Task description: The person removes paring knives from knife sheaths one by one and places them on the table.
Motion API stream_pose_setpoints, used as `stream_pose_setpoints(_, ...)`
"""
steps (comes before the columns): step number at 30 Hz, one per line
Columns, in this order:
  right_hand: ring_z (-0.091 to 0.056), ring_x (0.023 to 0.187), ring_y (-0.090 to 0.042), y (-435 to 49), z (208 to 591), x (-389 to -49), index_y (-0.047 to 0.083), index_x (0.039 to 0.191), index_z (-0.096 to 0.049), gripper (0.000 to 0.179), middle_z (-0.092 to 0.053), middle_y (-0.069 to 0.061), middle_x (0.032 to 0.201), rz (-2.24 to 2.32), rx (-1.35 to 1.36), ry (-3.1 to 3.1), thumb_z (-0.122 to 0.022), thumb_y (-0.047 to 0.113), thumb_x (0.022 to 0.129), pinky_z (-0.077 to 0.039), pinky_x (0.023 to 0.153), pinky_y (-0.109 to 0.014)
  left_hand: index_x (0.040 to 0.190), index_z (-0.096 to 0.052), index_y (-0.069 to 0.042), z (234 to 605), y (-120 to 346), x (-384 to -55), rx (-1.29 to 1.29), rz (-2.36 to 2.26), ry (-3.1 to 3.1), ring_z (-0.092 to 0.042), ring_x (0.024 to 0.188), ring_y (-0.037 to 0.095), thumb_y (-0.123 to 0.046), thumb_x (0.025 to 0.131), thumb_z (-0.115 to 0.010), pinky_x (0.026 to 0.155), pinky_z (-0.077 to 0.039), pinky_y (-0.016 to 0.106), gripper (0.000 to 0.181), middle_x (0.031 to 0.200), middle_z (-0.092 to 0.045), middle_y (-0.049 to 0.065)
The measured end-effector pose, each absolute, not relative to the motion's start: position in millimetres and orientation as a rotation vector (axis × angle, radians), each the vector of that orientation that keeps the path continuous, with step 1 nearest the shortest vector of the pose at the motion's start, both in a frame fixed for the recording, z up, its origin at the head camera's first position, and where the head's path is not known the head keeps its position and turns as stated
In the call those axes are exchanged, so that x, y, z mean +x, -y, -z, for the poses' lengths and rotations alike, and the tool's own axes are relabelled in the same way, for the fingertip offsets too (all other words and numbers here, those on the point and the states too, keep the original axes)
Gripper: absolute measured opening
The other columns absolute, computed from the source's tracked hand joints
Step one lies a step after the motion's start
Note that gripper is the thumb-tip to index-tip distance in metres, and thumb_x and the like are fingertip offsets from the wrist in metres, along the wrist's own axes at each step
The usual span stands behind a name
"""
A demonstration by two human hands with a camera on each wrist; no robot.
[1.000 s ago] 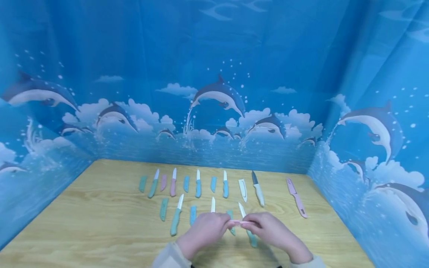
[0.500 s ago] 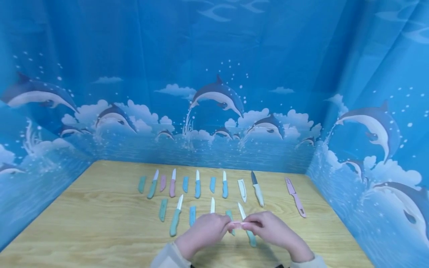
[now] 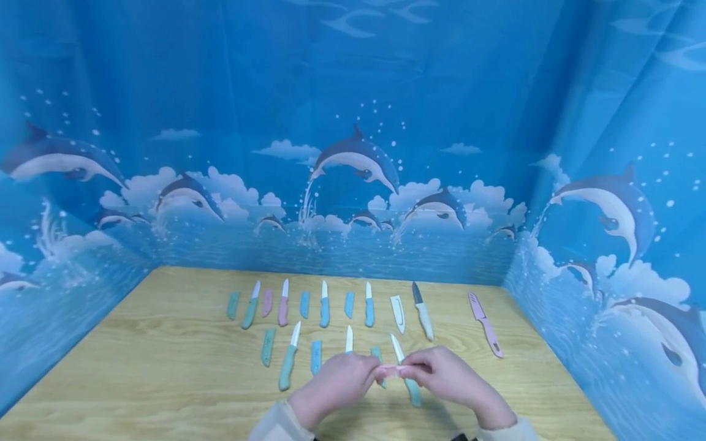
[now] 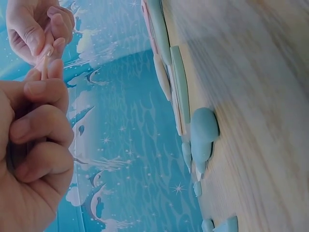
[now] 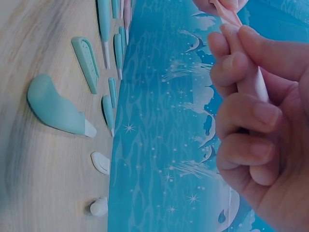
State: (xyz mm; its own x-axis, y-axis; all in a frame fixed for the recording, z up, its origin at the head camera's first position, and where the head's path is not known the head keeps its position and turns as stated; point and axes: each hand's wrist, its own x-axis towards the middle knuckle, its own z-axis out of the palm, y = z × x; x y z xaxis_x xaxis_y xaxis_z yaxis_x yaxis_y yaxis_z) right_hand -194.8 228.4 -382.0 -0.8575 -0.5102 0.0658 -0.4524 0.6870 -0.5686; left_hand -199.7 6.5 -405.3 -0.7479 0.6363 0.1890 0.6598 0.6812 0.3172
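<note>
Both hands meet over the front of the table. My right hand (image 3: 441, 375) grips the pale pink handle of a knife (image 5: 253, 86), its fingers curled round it. My left hand (image 3: 339, 380) pinches a pink knife sheath (image 5: 229, 13) with thumb and fingertips. Sheath and knife are in line between the hands; the blade is hidden. Below the hands, partly covered, lie a green knife (image 3: 412, 389), its green sheath (image 3: 377, 353) and a knife with a white blade (image 3: 349, 337).
More knives lie in two rows with sheaths beside them: green knives (image 3: 287, 367), a pink knife (image 3: 284, 309), blue knives (image 3: 325, 311), and a white-handled knife (image 3: 425, 320) by a white sheath (image 3: 398, 313). A sheathed pink knife (image 3: 488, 331) lies far right. A dolphin-print curtain (image 3: 353, 245) surrounds the table.
The pink sheath between the hands has turned slightly and shows a broader face than a second ago. Both hands stay almost in place; the knives on the table have not moved.
</note>
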Motion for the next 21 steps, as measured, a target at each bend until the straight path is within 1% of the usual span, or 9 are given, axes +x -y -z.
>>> stream_pose_setpoints(3,-0.043,0.055,0.003,-228.1,382.9,-195.1,0.016,0.096,-0.074,0.026,-0.063,0.004,0.071,0.899,-0.790,-2.804,-0.061,0.039,0.093,-0.043,0.052,-0.021,0.090,-0.068,-0.020,405.5,-6.8,-199.7,-1.076,0.577,2.831,-0.055,0.065,0.000,-0.043,0.101,-0.042,0.064,-0.049,0.019,0.036,0.078,-0.066,-0.011)
stream_pose_setpoints(10,-0.042,0.055,0.003,-227.7,384.6,-196.3,0.017,0.093,-0.073,0.026,-0.062,0.004,0.070,0.900,-0.782,-2.814,-0.061,0.040,0.093,-0.043,0.052,-0.021,0.091,-0.067,-0.020,405.6,-7.4,-199.4,-1.057,0.573,2.846,-0.054,0.064,0.001,-0.043,0.101,-0.041,0.064,-0.049,0.020,0.036,0.077,-0.065,-0.011)
stream_pose_setpoints(17,-0.041,0.054,0.003,-228.6,383.5,-197.2,0.018,0.092,-0.074,0.026,-0.061,0.005,0.069,0.912,-0.782,-2.790,-0.060,0.040,0.094,-0.042,0.050,-0.022,0.094,-0.067,-0.020,406.9,-6.8,-200.3,-1.084,0.577,2.816,-0.061,0.070,0.002,-0.043,0.101,-0.040,0.067,-0.051,0.020,0.036,0.082,-0.068,-0.011)
stream_pose_setpoints(21,-0.041,0.053,0.003,-229.2,383.0,-196.7,0.016,0.094,-0.074,0.024,-0.060,0.006,0.068,0.913,-0.775,-2.784,-0.061,0.037,0.094,-0.041,0.050,-0.021,0.094,-0.067,-0.019,407.0,-6.3,-200.1,-1.090,0.577,2.810,-0.061,0.070,0.002,-0.044,0.101,-0.040,0.066,-0.051,0.020,0.038,0.082,-0.069,-0.011)
